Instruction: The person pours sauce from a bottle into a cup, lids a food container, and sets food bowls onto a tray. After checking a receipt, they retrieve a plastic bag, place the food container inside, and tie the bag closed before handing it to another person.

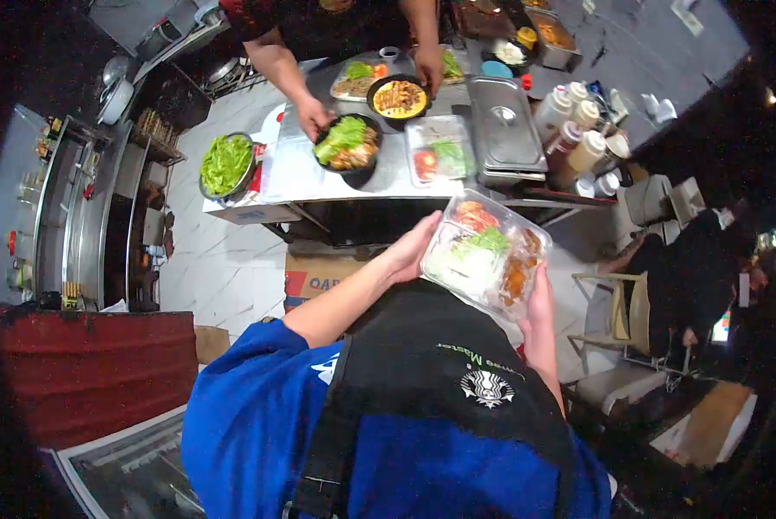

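Note:
A clear plastic takeout container (468, 270) is held in front of my apron, over the near side of the worktable. Inside it are something white like rice, shredded greens, a red-orange portion and browned pieces in sauce. My left hand (412, 249) grips its left edge, and my right hand (538, 301) holds the lower right side, fingers partly hidden beneath. Just beyond, another clear container (440, 130) with greens and red slices lies on the steel worktable (288, 177).
Across the table, a person's hands (317, 119) hold a black bowl (346, 143) with lettuce and a black bowl (399, 98) with yellow food. A lettuce bowl (226, 164) stands left; a lidded steel pan (505, 125) and sauce bottles (589, 149) stand right. A cardboard box (319, 275) sits below.

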The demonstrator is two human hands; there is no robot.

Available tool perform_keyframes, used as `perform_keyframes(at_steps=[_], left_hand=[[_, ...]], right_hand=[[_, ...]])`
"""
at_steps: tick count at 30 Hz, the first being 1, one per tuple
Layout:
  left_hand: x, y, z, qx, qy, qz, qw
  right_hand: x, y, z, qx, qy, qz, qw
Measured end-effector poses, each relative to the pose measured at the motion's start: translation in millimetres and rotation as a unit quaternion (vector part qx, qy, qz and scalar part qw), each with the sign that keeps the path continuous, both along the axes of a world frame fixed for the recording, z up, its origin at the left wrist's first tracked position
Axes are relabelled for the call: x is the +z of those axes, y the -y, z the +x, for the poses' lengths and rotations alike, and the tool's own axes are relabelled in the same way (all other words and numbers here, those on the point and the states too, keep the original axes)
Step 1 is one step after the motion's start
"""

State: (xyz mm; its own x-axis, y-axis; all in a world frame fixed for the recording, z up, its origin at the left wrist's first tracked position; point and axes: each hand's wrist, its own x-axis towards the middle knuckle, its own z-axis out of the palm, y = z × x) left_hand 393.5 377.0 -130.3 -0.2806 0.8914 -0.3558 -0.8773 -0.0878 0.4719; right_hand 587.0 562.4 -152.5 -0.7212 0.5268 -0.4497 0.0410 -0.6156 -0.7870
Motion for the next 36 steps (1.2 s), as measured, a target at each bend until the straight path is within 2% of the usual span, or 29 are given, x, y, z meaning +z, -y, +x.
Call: perform_keyframes(at_steps=[1,2,4,5,6,9,11,12,13,14,15,17,18,19,21,25,27,28,29,30,31,32,33,35,36], left_hand=[[-14,23,-23,-0.011,0.008,0.024,1.000],[-24,46,-45,0.027,-0.008,-0.025,0.999],[-40,92,-86,0.056,-0.118,-0.152,0.980],[-52,113,-106,0.059,-0.157,-0.222,0.960],[-58,132,-122,0.059,-0.212,-0.279,0.935],[-111,182,-175,0.010,-0.260,-0.360,0.896],[-103,197,-188,-0.002,-0.299,-0.351,0.887],[-108,210,-193,-0.005,-0.469,-0.244,0.849],[-124,221,-203,-0.033,-0.465,-0.211,0.859],[-109,220,-207,-0.075,-0.429,-0.122,0.892],[-104,222,-213,-0.120,-0.519,-0.167,0.830],[-175,264,-234,-0.104,-0.663,-0.178,0.720],[-225,290,-251,-0.113,-0.609,-0.171,0.766],[-254,298,-271,-0.116,-0.549,-0.177,0.809],[-232,295,-265,-0.098,-0.578,-0.187,0.788],[-171,256,-267,-0.089,-0.578,-0.209,0.784],[-171,239,-272,-0.099,-0.562,-0.173,0.802],[-157,223,-273,-0.112,-0.586,-0.154,0.787],[-145,207,-266,-0.121,-0.605,-0.139,0.775],[-87,188,-244,-0.117,-0.559,-0.156,0.806],[-77,173,-241,-0.121,-0.543,-0.162,0.815],[-72,161,-237,-0.123,-0.527,-0.168,0.824],[-68,152,-232,-0.127,-0.510,-0.175,0.833],[-69,124,-229,-0.108,-0.605,-0.108,0.782],[-71,106,-230,-0.101,-0.687,-0.076,0.716]], right_hand=[[-6,8,-19,0.006,0.002,0.000,1.000],[-6,18,-42,0.003,0.002,0.001,1.000],[-25,28,-73,-0.020,0.018,0.013,1.000],[-25,36,-87,-0.027,0.000,-0.035,0.999],[-35,44,-98,-0.052,0.000,-0.040,0.998],[-66,67,-141,-0.098,-0.056,-0.086,0.990],[-78,84,-167,-0.087,-0.105,-0.143,0.980],[-64,95,-180,-0.083,-0.108,-0.199,0.970],[-84,104,-195,-0.126,-0.138,-0.158,0.970],[-115,103,-211,-0.153,-0.176,-0.106,0.966],[-74,110,-224,-0.225,-0.095,-0.135,0.960],[-144,104,-254,-0.227,-0.205,-0.175,0.936],[-135,105,-261,-0.251,-0.221,-0.160,0.929],[-124,111,-271,-0.264,-0.233,-0.153,0.923],[-140,106,-286,-0.300,-0.215,-0.144,0.918],[-175,87,-322,-0.382,-0.148,-0.107,0.906],[-180,81,-330,-0.400,-0.110,-0.129,0.901],[-151,81,-330,-0.399,0.068,-0.103,0.909],[-142,78,-324,-0.356,0.044,-0.101,0.928],[-140,78,-320,-0.310,0.021,-0.101,0.945],[-140,76,-317,-0.261,-0.004,-0.100,0.960],[-133,75,-310,-0.218,0.054,-0.100,0.969],[-134,72,-303,-0.176,0.055,-0.119,0.976],[-142,63,-289,-0.093,0.051,-0.157,0.982],[-123,65,-281,-0.060,0.102,-0.124,0.985]])
